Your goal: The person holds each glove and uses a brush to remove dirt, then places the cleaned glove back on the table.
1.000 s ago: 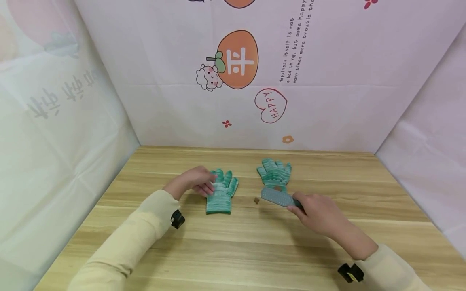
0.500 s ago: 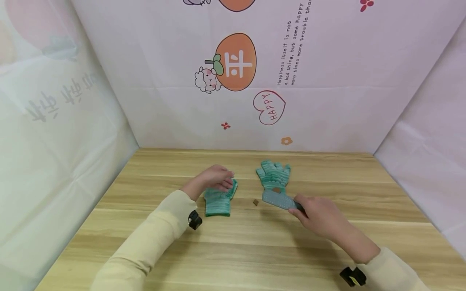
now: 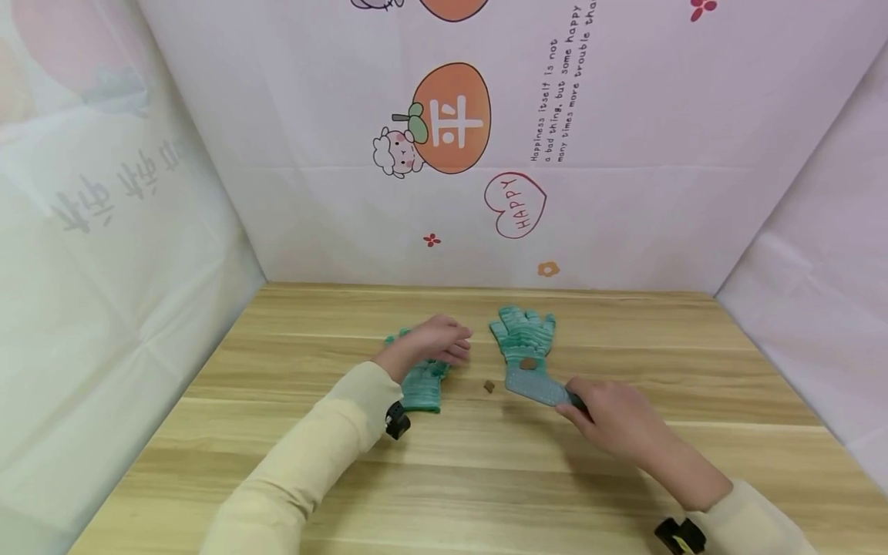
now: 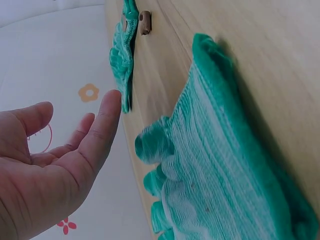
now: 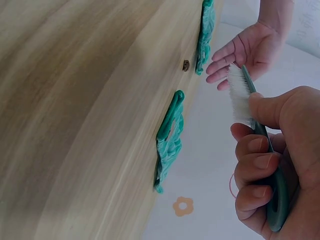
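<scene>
In the head view my right hand [image 3: 617, 420] grips the dark green handle of a brush [image 3: 536, 388]. The right wrist view shows the brush's white bristles [image 5: 239, 95] pointing away from the palm. My left hand [image 3: 440, 339] hovers over the left green-and-white knitted glove [image 3: 422, 388], hiding part of it. Its fingers are loosely bent around nothing, as the left wrist view shows. The other knitted glove [image 3: 523, 333] lies to the right, fingers away from me. A brown oval patch [image 3: 528, 363] shows near its cuff, just beyond the brush head.
A small brown piece [image 3: 489, 386] lies on the wooden table [image 3: 486, 493] between the two gloves. White printed cloth [image 3: 624, 216] stands up behind the table and along both sides. Each wrist carries a small black camera [image 3: 398, 421].
My left hand has moved right, from the left edge of the left glove across it. The brush has shifted slightly right and nearer to me; the brown patch shows more fully.
</scene>
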Tool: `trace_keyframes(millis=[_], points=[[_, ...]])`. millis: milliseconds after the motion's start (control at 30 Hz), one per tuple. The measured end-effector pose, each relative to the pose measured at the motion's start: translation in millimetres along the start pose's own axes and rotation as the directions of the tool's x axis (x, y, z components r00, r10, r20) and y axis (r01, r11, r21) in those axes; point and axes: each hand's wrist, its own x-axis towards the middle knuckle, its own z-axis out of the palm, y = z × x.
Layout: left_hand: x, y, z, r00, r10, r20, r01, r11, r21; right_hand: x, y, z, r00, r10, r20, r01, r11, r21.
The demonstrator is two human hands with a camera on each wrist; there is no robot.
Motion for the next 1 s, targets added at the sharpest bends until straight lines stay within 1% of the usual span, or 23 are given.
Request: trace_keyframes(millis=[167, 300, 533, 700, 833, 1000], points=[[5.2, 2.2, 8.2, 1.0, -0.002, 0.003, 0.003, 1.0, -0.024, -3.6, 4, -2, 1.0, 0.02, 0.025, -0.019, 1.0, -0.004], [7.8, 4.2, 13.9, 1.0, -0.007, -0.001, 0.007, 0.999, -0.039, -8.0, 9, -7, 0.997, 0.062, 0.052, -0.062, 0.998, 0.007], [13.7, 8.1, 26.7, 1.0, -0.017, -0.007, 0.017, 0.998, -0.062, -13.1, 23, -11, 0.992, 0.115, 0.058, -0.115, 0.993, 0.006], [20.5, 7.9, 35.7, 0.999, -0.04, -0.027, 0.037, 0.994, -0.1, -15.3, 35, -13, 0.987, 0.154, 0.054, -0.155, 0.988, 0.012], [27.6, 6.9, 43.2, 0.996, -0.064, -0.059, 0.056, 0.991, -0.118, -17.6, 46, -14, 0.984, 0.169, 0.061, -0.171, 0.985, 0.022], [33.4, 5.9, 51.2, 0.993, -0.081, -0.086, 0.073, 0.993, -0.096, -20.8, 57, -14, 0.98, 0.192, 0.057, -0.193, 0.981, 0.014]])
